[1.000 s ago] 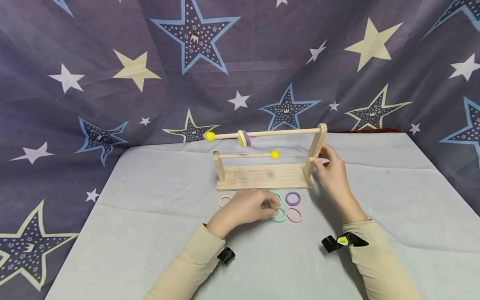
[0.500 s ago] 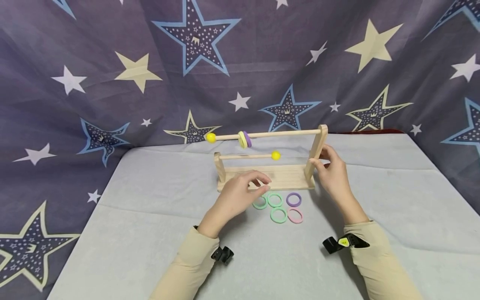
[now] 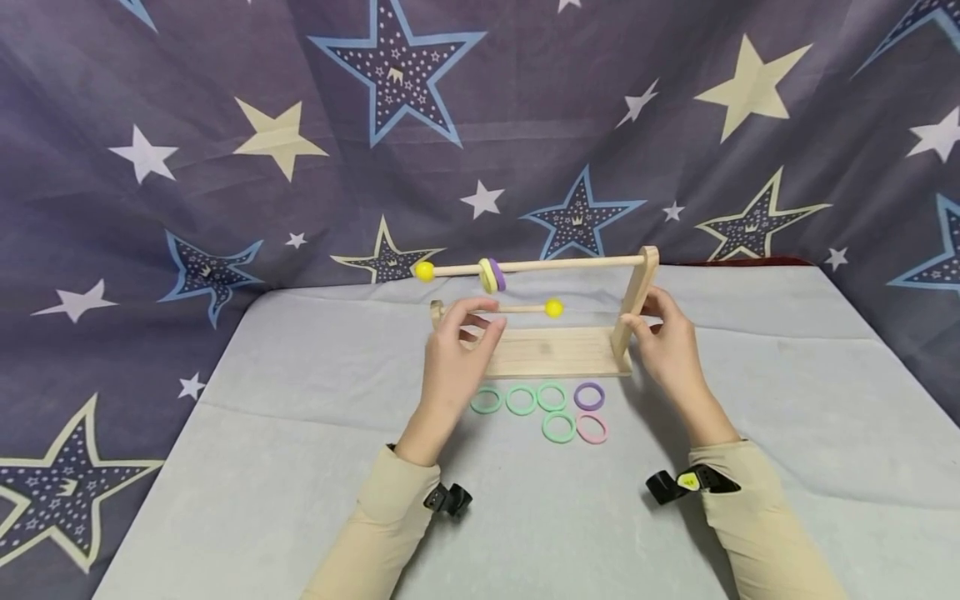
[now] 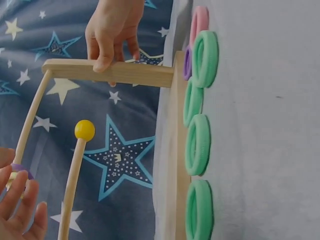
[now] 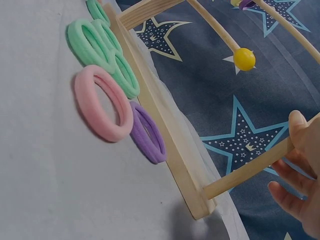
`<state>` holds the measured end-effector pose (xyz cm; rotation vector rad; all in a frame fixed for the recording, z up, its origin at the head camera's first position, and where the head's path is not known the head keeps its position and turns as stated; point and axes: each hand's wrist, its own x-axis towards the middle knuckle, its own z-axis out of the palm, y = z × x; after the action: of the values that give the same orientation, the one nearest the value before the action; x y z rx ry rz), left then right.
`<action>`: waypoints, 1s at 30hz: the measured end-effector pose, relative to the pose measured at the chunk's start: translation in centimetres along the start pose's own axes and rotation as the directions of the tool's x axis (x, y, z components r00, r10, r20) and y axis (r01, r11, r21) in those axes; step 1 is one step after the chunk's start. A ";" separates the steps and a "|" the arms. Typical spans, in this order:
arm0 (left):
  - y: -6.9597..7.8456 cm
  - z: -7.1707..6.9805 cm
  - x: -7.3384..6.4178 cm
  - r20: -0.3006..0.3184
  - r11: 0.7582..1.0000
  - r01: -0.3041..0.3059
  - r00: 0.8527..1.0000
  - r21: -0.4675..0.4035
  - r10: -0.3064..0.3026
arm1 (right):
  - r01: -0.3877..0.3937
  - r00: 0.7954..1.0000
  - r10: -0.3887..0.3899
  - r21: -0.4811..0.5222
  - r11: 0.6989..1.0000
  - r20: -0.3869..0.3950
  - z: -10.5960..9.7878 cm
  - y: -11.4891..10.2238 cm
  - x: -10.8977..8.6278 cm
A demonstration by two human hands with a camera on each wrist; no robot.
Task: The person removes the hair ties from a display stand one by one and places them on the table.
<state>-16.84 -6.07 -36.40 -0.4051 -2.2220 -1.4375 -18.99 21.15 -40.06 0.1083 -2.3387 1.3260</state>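
Observation:
A wooden stand (image 3: 555, 354) has two horizontal rods. My right hand (image 3: 663, 354) grips its tall right upright (image 3: 636, 292), thumb on the near side. My left hand (image 3: 453, 367) is at the left end of the lower rod (image 3: 523, 309), in front of the short upright. Its thumb and fingers are apart, with nothing seen between them. Yellow (image 3: 487, 276) and purple (image 3: 499, 275) hair ties hang on the upper rod (image 3: 570, 264). In front of the base lie several green hair ties (image 3: 521, 400), a purple one (image 3: 589, 397) and a pink one (image 3: 592, 428).
Each rod's free end carries a yellow ball, one on the upper rod (image 3: 424, 271) and another on the lower (image 3: 553, 307). A grey cloth (image 3: 570, 533) covers the table. A star-patterned curtain (image 3: 525, 100) hangs close behind the stand.
My left hand has moved from the loose hair ties left and upward to the lower rod, uncovering green ones. My right hand stays on the upright.

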 end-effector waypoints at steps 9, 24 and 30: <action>0.1 0.1 1.1 -0.107 0.999 0.048 0.993 -0.020 -0.050 | -0.006 1.000 0.006 -0.005 1.000 -0.004 0.0 0.0 0.2; -0.2 0.9 2.0 -0.114 0.992 0.113 0.986 -0.063 -0.119 | 0.004 1.000 -0.004 -0.004 1.000 -0.008 0.0 0.1 0.1; -0.1 1.1 2.3 -0.111 0.990 0.132 0.984 -0.050 -0.137 | 0.015 1.000 -0.015 -0.008 1.000 -0.011 0.1 0.3 0.1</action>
<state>-19.11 -5.10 -35.68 -0.1840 -2.1659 -1.5396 -19.15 21.25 -40.28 0.1156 -2.3294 1.3070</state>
